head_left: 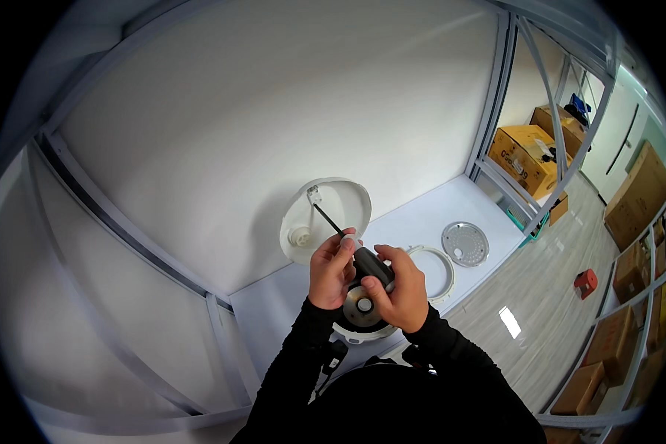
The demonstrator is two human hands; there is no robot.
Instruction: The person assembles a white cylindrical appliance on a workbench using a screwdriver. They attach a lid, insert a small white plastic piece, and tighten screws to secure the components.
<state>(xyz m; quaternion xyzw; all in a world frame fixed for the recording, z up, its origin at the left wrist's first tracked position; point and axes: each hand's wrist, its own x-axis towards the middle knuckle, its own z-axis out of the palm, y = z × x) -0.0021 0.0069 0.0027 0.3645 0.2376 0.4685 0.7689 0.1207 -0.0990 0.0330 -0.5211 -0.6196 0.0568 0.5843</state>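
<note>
Driving a screw at the hinge of a white round lid [325,218], which stands raised and tilted back over the appliance body [362,311] at the near edge of the white table [436,218]. The right hand [398,290] is closed around the black handle of the screwdriver [362,255]; the left hand [331,270] pinches the shaft just ahead of the handle, steadying it. The blade runs up and left to a small clear fitting [314,195] near the lid's top rim. Good practice here would be to keep shaft and screw in 1 line, press along that line while turning, and let the left fingers guide rather than grip. A slanted blade is likely to slip out. 2 loose parts lie just right of the hands: a white ring [436,268] and a perforated metal disc [465,243].
</note>
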